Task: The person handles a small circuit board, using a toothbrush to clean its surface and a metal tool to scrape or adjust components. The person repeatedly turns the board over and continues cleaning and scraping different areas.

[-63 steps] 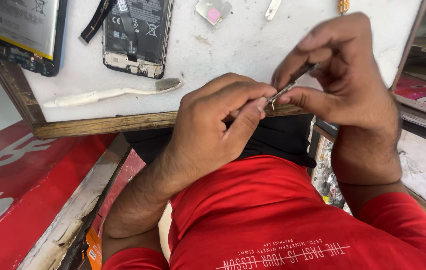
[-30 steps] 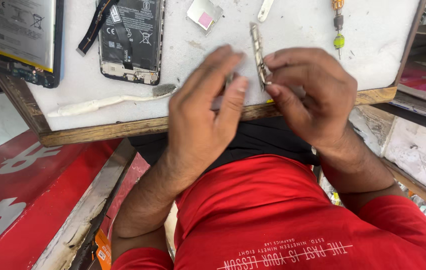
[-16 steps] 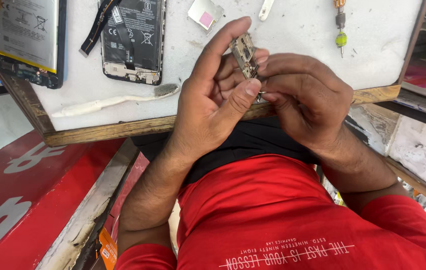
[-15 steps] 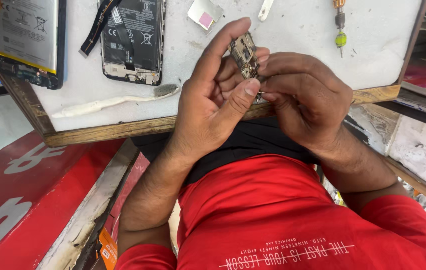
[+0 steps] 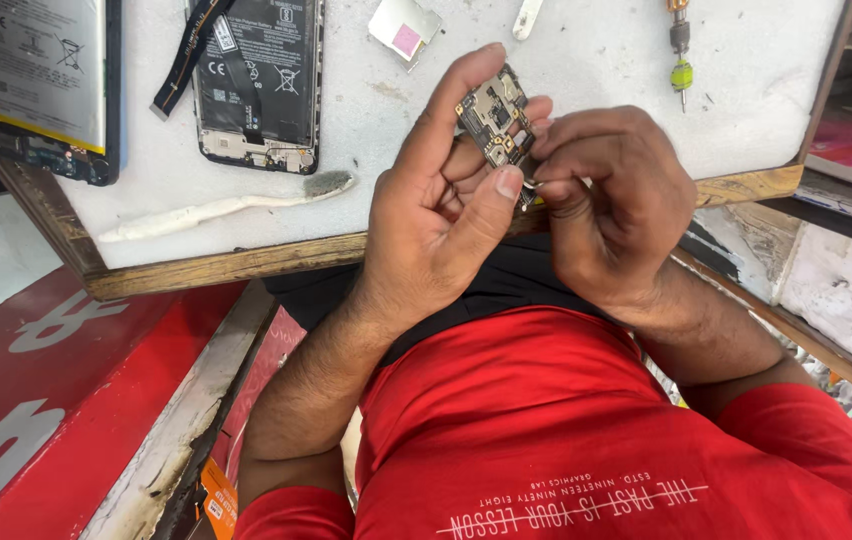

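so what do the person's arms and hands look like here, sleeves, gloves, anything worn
Both the left hand and the right hand are bare: no gloves, rings or watch visible. The forearms are bare too. Short red sleeves of a red t-shirt with white lettering cover the upper arms.

The little circuit board [image 5: 493, 115] is dark grey with gold bits. The table [image 5: 586, 60] top is white with a brown wood edge. The shirt [image 5: 566, 430] is red with white letters. The far screwdriver [image 5: 681, 50] is orange and green. The left box [image 5: 36, 400] is red with white marks.
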